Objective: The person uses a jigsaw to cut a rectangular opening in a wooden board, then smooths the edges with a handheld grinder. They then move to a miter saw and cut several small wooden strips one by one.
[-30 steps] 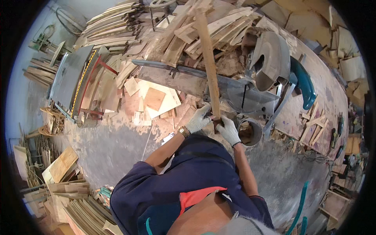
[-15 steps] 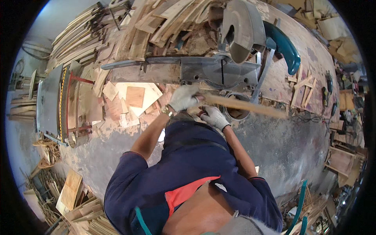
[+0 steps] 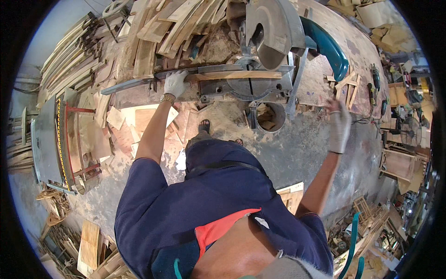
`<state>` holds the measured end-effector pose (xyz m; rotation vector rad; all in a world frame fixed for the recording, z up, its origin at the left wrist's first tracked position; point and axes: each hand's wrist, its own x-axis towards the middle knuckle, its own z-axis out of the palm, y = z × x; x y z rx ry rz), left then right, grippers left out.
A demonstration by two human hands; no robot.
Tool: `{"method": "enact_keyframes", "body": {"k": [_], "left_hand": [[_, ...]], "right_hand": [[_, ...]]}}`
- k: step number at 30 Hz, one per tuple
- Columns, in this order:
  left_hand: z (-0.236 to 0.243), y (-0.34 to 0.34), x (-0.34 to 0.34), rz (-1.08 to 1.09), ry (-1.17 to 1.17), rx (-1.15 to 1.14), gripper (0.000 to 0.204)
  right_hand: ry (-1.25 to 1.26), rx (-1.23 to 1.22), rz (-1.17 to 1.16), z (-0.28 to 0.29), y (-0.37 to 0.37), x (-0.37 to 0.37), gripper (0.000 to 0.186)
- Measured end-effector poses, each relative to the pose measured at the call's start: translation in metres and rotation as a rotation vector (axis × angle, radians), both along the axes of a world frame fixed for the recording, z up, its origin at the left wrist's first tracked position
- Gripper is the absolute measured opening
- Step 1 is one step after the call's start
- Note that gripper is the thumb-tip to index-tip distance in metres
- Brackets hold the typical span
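Note:
My gloved left hand (image 3: 176, 84) is closed on the left end of a narrow wooden strip (image 3: 234, 74). The strip lies lengthwise along the metal fence of a miter saw (image 3: 251, 88), across the saw's round table. Above it the grey blade guard (image 3: 275, 35) is raised, with the teal handle (image 3: 327, 49) to its right. My gloved right hand (image 3: 340, 126) is off to the right, in the air below that handle and apart from it. Motion smears its fingers, and I see nothing held in them.
A round metal bin (image 3: 277, 124) holding offcuts stands just in front of the saw. Long boards (image 3: 176, 23) are piled behind it. Thin wood pieces (image 3: 349, 88) and hand tools (image 3: 371, 90) lie at the right. A flat grey machine table (image 3: 46, 144) stands at the left.
My left hand has carried the strip forward and left onto the saw, against the fence. My right hand has swung from beside my body out to the right.

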<state>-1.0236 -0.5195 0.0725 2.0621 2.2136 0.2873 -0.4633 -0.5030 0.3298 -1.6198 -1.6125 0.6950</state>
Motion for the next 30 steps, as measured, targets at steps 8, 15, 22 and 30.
{"method": "enact_keyframes", "body": {"k": [8, 15, 22, 30], "left_hand": [[0.05, -0.026, 0.02, 0.136, 0.085, -0.078, 0.076], [0.029, -0.001, 0.095, 0.163, -0.016, 0.212, 0.108], [0.01, 0.02, 0.092, 0.086, -0.199, 0.334, 0.074], [0.023, 0.018, 0.093, 0.12, -0.286, 0.219, 0.068]], "right_hand": [[-0.045, 0.24, 0.218, 0.135, 0.051, -0.035, 0.053], [-0.711, -0.197, 0.368, 0.156, 0.105, -0.147, 0.057], [-0.304, -0.413, 0.396, 0.143, 0.137, -0.133, 0.062], [-0.004, -0.444, 0.33, 0.098, 0.082, -0.111, 0.068]]}}
